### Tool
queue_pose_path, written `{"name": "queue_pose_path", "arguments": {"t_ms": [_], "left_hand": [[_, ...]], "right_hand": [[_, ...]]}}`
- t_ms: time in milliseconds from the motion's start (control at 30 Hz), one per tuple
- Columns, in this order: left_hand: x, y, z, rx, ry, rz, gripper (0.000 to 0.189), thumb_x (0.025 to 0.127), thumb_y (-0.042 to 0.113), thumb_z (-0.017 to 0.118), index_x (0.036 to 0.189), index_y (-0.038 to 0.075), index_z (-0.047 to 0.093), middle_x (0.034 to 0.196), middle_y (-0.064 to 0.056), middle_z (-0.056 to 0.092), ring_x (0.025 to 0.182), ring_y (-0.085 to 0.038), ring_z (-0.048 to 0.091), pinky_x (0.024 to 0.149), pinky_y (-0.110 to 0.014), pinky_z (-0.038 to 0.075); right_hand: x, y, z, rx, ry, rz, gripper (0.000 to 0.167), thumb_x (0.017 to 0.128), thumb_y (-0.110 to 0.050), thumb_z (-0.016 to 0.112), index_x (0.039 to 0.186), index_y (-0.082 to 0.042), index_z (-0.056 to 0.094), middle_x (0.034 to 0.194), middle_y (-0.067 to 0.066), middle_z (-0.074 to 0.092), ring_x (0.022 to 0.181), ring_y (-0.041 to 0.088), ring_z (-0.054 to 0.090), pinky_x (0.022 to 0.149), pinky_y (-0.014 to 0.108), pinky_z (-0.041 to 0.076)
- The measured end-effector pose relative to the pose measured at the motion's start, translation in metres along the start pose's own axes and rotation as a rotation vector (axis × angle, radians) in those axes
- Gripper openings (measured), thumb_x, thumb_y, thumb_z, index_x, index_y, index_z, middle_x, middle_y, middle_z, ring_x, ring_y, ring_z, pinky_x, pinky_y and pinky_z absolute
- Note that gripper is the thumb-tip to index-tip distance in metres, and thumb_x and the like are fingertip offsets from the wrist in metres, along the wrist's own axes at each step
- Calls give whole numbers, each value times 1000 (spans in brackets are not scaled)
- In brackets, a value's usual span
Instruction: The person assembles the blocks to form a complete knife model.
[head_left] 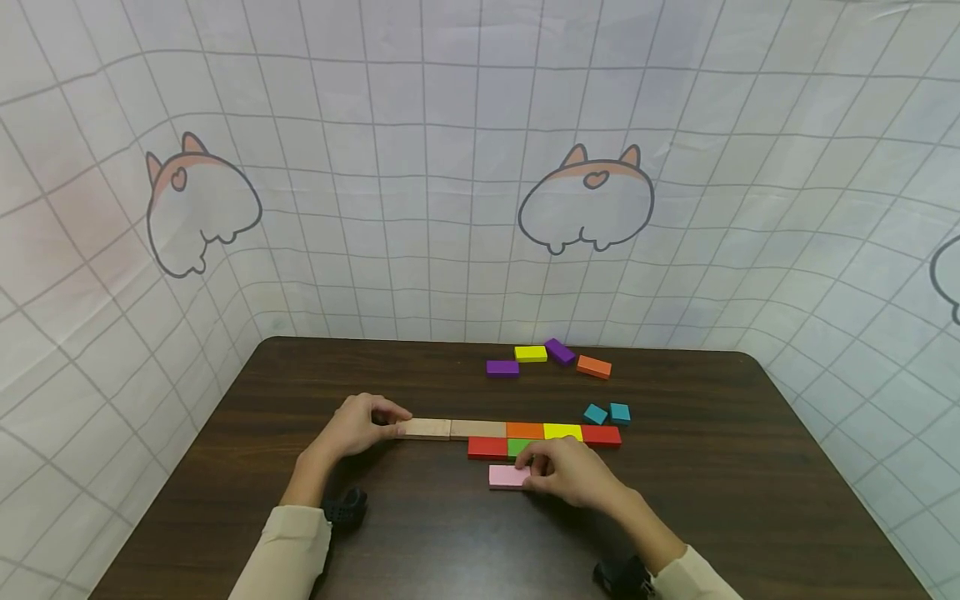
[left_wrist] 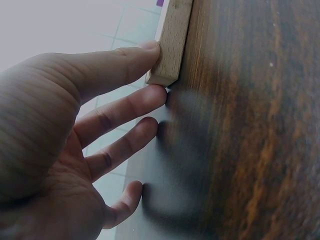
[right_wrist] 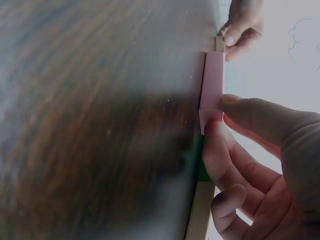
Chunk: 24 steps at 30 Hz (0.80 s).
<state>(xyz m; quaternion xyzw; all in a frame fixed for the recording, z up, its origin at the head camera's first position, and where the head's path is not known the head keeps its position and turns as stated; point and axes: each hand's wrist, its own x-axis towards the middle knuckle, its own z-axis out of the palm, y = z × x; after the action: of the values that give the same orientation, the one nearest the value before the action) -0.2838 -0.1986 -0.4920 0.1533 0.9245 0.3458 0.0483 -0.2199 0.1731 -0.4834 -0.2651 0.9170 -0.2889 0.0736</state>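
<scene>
My left hand (head_left: pixel 365 427) is at the left end of a row of blocks, thumb and forefinger pinching the end of a plain wooden block (head_left: pixel 426 429). In the left wrist view, its other fingers are spread beside that wooden block (left_wrist: pixel 172 45). My right hand (head_left: pixel 573 473) grips the right end of a pink block (head_left: pixel 507 477) between thumb and fingers. That pink block (right_wrist: pixel 214 77) lies on the near side of a shorter row with a red block (head_left: pixel 487 447) and a green block (head_left: pixel 519 448). The right hand partly hides this shorter row.
The long row continues with another wooden block (head_left: pixel 478 429), then orange (head_left: pixel 525 430), yellow (head_left: pixel 562 431) and red (head_left: pixel 602 436) blocks. Two teal blocks (head_left: pixel 619 413) lie behind its right end. Loose purple (head_left: pixel 502 368), yellow (head_left: pixel 530 354) and orange (head_left: pixel 594 367) blocks are near the table's back edge.
</scene>
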Motion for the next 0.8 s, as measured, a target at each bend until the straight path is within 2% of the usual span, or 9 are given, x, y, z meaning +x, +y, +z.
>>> {"name": "queue_pose_path", "arguments": {"t_ms": [433,800], "left_hand": [[0,-1,0,2,2,-6,16,90,22,80,107,21,81,97,3,73,87,-13,61,78,-34,51],[0,-1,0,-1,4,-1,16,90,21,80,106,21,81,95,4,73,83,-12,60,75,-33,50]], "right_hand": [[16,-12,8,-74,20,1,14,88,-24,81,101,-21,77,74,-13,65,65,4,53,60,23,45],[25,-18,10,-69,4,24,17,88,-24,81,104,-20,77,74,-12,64,65,7,53,61,24,44]]}}
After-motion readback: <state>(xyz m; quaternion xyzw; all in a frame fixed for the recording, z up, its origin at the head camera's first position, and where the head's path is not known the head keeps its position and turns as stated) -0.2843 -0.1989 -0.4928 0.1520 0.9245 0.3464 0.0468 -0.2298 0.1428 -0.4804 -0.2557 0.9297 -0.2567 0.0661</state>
